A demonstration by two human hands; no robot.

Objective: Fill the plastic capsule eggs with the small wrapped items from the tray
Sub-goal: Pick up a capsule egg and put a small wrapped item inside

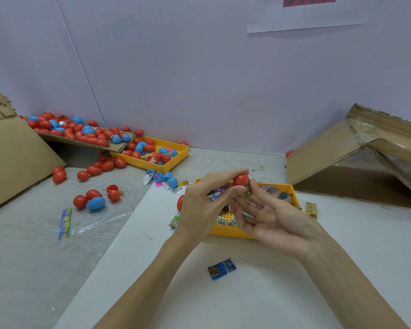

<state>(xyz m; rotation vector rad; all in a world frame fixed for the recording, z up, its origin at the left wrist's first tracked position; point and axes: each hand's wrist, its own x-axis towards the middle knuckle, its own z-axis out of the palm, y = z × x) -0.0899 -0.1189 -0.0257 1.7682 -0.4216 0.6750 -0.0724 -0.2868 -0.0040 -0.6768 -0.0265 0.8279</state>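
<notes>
egg (241, 179): I see dome up, axis near upright | left hand (203, 205) grip pinches it over tray (231, 232) | right hand (274, 220) palm up, grip wide

Table (223, 160): yellow trays (233, 233), loose eggs (94, 170), blue packet (221, 269), perhaps sweets.

eggs (94, 136): red, blue; trays (228, 232): yellow; packet (221, 269): blue, printed

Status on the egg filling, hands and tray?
Left hand pinching red egg over the tray. Right hand open, fingers feeding a packet in beneath it. Blue packet loose on the table. Nothing in the way.
</notes>
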